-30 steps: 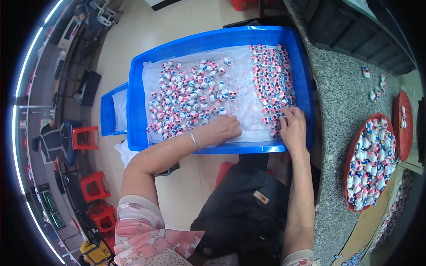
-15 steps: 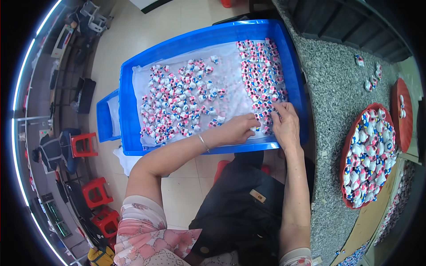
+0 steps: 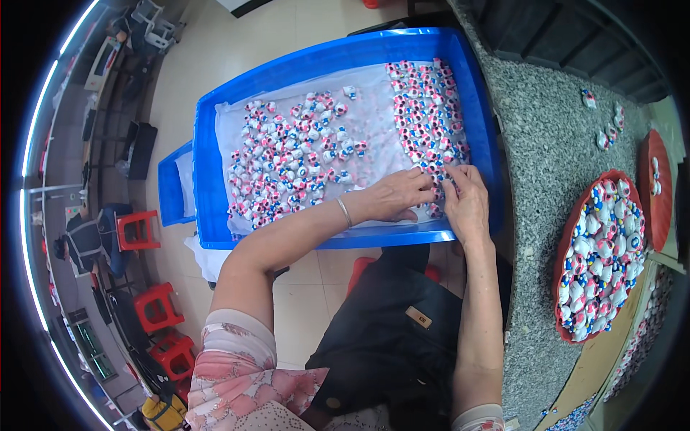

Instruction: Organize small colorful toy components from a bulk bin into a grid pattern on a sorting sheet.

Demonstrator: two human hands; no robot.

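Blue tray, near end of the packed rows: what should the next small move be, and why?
Probably the left hand should nudge the nearest figures snug against the packed figures, with the right hand steadying them. Both hands are at the rows' near end; the figures farther up lie close together, while the loose figures at the blue tray's left lie scattered.

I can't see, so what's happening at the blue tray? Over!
Left hand, right hand close together at near end of packed toys. Loose toys toward left. Left forearm crosses tray rim.
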